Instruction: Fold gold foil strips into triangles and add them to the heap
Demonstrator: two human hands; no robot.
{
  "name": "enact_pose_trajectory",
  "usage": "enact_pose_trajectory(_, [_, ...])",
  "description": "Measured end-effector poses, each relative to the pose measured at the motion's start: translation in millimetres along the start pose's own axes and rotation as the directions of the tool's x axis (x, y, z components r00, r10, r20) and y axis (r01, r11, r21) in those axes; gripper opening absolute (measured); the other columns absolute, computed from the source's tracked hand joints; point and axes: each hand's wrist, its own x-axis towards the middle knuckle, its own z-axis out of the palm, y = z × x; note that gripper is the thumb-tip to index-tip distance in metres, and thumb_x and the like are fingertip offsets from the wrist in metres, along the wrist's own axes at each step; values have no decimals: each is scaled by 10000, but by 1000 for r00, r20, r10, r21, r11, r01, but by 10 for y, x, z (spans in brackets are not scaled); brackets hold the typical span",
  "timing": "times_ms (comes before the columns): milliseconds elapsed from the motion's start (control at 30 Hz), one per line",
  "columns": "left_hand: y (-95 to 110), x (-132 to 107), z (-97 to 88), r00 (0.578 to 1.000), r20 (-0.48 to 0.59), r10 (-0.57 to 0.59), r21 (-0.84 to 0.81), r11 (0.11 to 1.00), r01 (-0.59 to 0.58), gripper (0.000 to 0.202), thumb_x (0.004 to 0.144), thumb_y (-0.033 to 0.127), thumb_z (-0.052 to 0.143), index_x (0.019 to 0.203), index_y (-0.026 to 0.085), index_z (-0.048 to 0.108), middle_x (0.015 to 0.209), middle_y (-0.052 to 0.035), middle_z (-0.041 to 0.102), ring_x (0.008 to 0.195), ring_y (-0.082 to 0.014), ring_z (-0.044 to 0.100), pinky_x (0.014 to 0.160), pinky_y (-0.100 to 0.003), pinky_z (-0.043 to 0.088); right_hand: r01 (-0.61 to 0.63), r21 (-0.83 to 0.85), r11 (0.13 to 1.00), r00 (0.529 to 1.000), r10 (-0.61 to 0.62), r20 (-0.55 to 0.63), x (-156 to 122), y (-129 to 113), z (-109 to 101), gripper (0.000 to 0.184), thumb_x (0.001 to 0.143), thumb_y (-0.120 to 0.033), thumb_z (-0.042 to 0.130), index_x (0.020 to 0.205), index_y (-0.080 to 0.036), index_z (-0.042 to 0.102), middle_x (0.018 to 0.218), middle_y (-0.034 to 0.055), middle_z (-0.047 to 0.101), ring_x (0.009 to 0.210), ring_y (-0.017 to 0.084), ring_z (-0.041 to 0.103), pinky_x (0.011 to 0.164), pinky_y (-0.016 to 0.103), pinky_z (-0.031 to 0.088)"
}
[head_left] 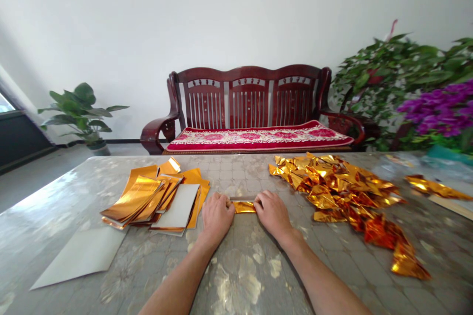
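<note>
Between my hands, low over the middle of the table, a narrow folded strip of gold foil paper (245, 207) stretches from side to side. My left hand (217, 214) pinches its left end with curled fingers. At the right end, my right hand (273, 211) grips it the same way. To the left lies a loose stack of gold foil sheets (142, 199), some with the pale backing up. A heap of folded gold foil pieces (332, 182) spreads over the table's right side, trailing toward the front. The fingertips are partly hidden behind the knuckles.
A single pale sheet (83, 253) lies at the front left of the patterned table (148, 275). Clear plastic (399, 163) and another gold foil piece (438, 188) are at the far right. Beyond the table stands a dark wooden bench (247, 93) with plants on both sides.
</note>
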Motion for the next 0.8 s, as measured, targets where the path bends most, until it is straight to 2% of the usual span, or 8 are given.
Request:
enact_pose_trajectory(233, [-23, 10, 23, 1000, -1, -2, -27, 1000, 2, 162, 876, 300, 546, 807, 204, 657, 933, -62, 648, 936, -227, 595, 810, -326, 405, 9, -9, 1000, 1000, -9, -4, 1, 5, 8, 126, 890, -195, 571, 774, -216, 616, 900, 36, 639, 879, 194, 547, 764, 297, 340])
enact_pose_trajectory(467, [-44, 2, 30, 997, -73, 3, -31, 1000, -5, 165, 855, 317, 622, 981, 212, 607, 1010, -59, 615, 978, -237, 579, 815, -328, 416, 9, -12, 1000, 1000, -9, -9, -1, 8, 13, 117, 889, -198, 576, 783, -221, 620, 906, 33, 638, 890, 195, 544, 765, 297, 334])
enact_pose_trajectory(533, [-35, -12, 25, 992, -105, 67, 2, 998, -67, 138, 865, 285, 615, 984, 216, 601, 1015, -58, 598, 989, -237, 560, 842, -335, 416, 3, -15, 1000, 1000, -4, -5, -2, 7, 6, 113, 888, -202, 585, 785, -223, 625, 905, 34, 638, 891, 195, 541, 765, 298, 332])
enact_pose_trajectory(633, [-12, -35, 29, 968, -119, 223, 53, 975, -218, 92, 900, 188, 549, 961, 217, 611, 1017, -57, 594, 986, -231, 536, 858, -336, 421, 2, -17, 1000, 1000, -2, -2, -4, 6, -5, 88, 883, -219, 605, 800, -223, 632, 911, 34, 637, 898, 197, 535, 766, 299, 329])
enact_pose_trajectory(800, [3, -27, 41, 879, -27, 475, -29, 879, -476, 171, 947, 159, 494, 945, 223, 652, 988, -38, 625, 979, -214, 533, 852, -311, 449, -8, -28, 1000, 1000, 8, -7, -6, 5, -12, 73, 883, -255, 623, 817, -227, 637, 909, 28, 637, 894, 205, 532, 751, 302, 318])
